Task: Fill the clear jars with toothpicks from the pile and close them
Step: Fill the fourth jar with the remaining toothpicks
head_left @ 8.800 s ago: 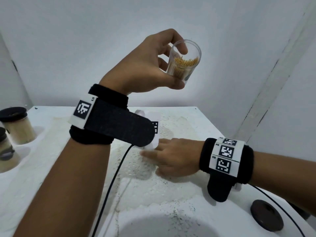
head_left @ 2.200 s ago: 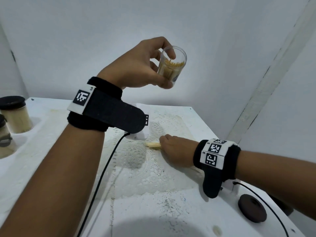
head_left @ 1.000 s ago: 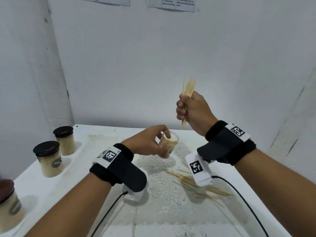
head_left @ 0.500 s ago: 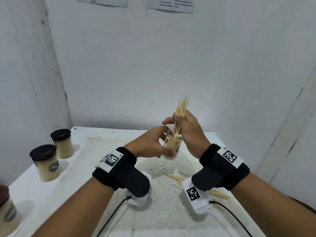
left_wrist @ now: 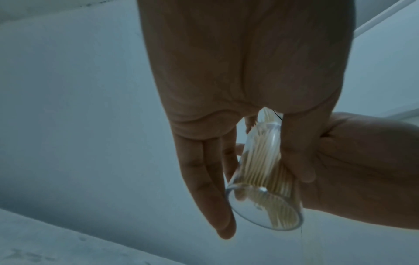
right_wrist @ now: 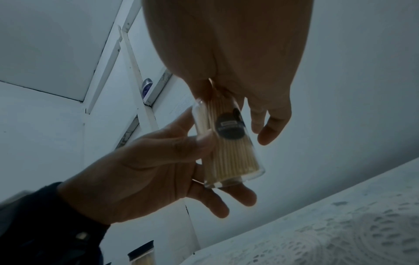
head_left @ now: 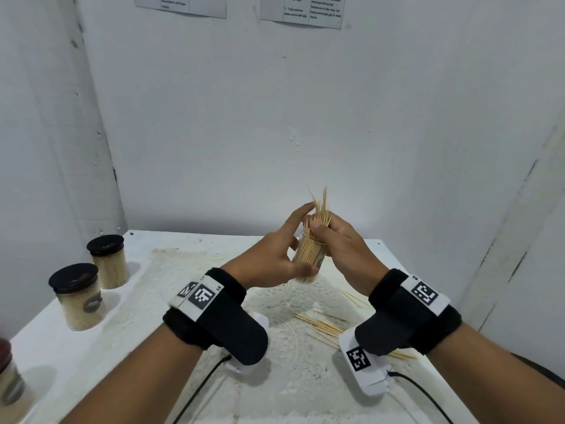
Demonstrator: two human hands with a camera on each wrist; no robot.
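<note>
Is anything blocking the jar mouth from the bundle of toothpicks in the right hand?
Nothing visible does: the clear jar has no lid, and the toothpick bundle pinched by the right hand already enters it.

place: bare workroom | white table [head_left: 76,347]; printed notices [head_left: 301,9] on wall

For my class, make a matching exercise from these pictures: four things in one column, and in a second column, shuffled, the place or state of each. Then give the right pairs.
Column 1
1. open clear jar
2. loose toothpicks
3. two black-lidded jars
4. bundle of toothpicks

Column 2
A. lying on the lace cloth by the right wrist
B. gripped in the left hand, above the table
C. standing closed at the table's left side
D. pinched by the right hand, tips poking out of the jar mouth

Pairs: 1-B, 2-A, 3-C, 4-D
</note>
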